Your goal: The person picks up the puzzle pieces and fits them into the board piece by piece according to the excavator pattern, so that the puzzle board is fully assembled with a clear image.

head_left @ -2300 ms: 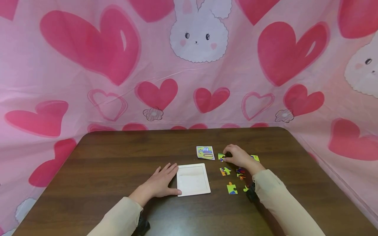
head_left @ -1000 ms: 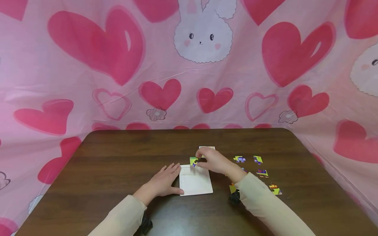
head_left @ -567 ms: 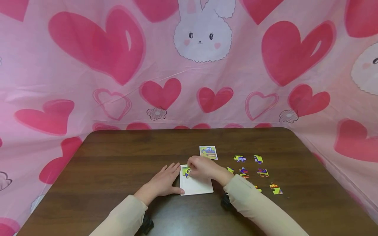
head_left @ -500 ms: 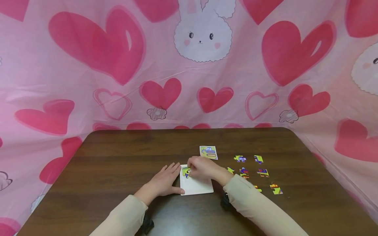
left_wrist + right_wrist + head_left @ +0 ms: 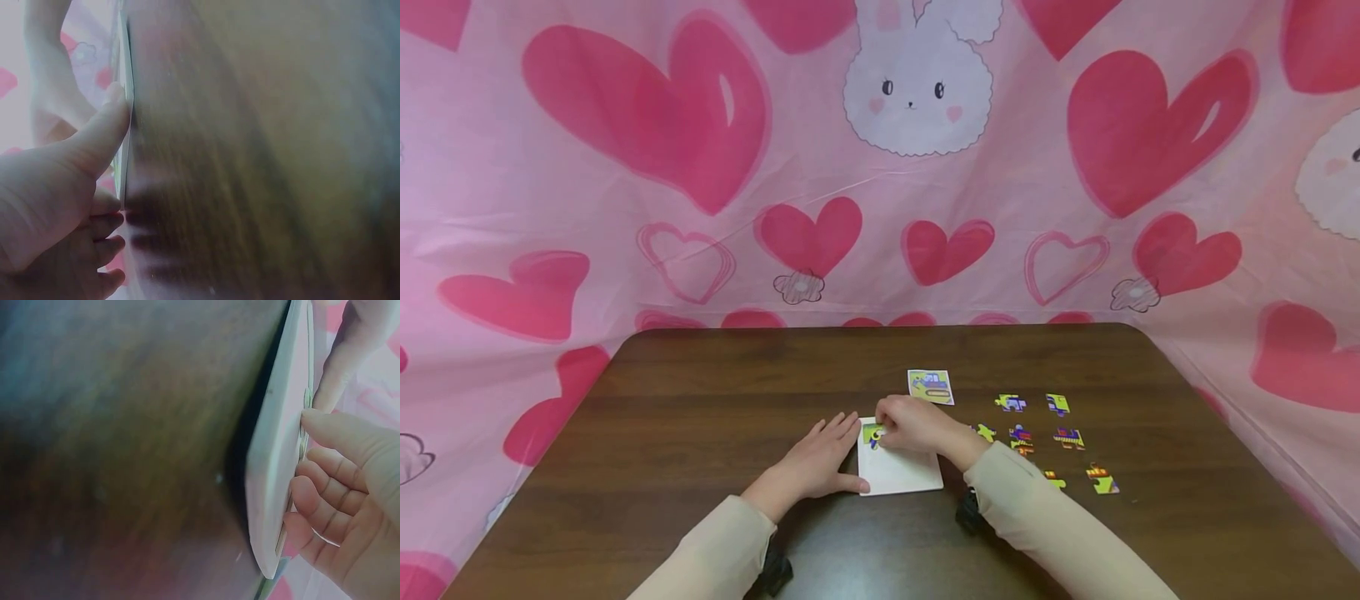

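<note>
A white square puzzle tray [image 5: 902, 475] lies on the table. My left hand [image 5: 805, 462] rests flat at its left side, fingers straight, thumb on the near left corner; in the left wrist view the thumb [image 5: 103, 134] lies along the tray's edge. A green, yellow and blue jigsaw piece [image 5: 871, 433] lies in the tray's far left corner. Bent over the tray, my right hand [image 5: 917, 425] pinches the right side of this piece, its fingertips covering part of it. The right wrist view shows the thumb and curled fingers [image 5: 306, 494] down at the tray's surface.
Several loose jigsaw pieces, among them a red and yellow one [image 5: 1102, 480], lie to the right, some partly behind the right forearm. A picture card of a digger [image 5: 931, 387] lies beyond the tray. A pink heart-print cloth [image 5: 805, 242] hangs behind the brown table [image 5: 715, 392].
My right hand picked up the jigsaw piece from the right, carried it left and set it into the tray's far left corner. Over the last half second it barely moves. The left hand stays put.
</note>
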The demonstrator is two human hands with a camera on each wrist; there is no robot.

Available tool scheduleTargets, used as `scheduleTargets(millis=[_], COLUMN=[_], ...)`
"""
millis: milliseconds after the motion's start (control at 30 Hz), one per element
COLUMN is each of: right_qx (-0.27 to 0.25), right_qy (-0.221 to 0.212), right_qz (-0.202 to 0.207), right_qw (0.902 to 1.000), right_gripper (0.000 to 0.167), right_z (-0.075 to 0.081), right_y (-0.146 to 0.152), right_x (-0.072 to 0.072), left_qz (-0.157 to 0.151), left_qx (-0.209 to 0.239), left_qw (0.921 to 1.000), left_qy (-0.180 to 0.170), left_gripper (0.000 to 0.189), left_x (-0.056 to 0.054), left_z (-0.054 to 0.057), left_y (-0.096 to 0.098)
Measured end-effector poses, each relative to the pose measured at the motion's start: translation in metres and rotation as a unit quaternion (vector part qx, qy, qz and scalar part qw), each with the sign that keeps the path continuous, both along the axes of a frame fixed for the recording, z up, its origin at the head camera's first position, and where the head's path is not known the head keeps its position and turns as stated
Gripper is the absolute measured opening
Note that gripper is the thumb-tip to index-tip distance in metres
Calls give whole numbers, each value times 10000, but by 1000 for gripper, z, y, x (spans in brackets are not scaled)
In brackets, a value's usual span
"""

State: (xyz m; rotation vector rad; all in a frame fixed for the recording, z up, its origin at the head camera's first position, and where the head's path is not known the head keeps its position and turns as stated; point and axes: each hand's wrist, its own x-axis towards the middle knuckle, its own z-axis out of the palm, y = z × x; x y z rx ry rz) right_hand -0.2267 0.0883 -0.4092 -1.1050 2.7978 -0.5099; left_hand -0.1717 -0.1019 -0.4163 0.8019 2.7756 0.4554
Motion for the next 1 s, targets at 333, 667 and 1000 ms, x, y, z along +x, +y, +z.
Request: scheduleTargets(millis=[333, 667, 1000], right_qx=[-42, -575, -1034], right_qy=[-59, -365, -259], right_qz=[-69, -86, -814], right_qw=[9999, 9976, 9910], right_gripper=[18, 27, 39], right_z=[0, 15, 37], right_y=[-1, 24, 92], right_x=[0, -5, -19], left_qz=[8, 51, 20], left_qx=[3, -38, -82], left_qw=[10000, 9997, 9999], left_qy=[-89, -244, -144], left_gripper=[90, 90, 89], left_x=[0, 1, 2], left_z=[1, 3, 3], left_y=[1, 2, 2])
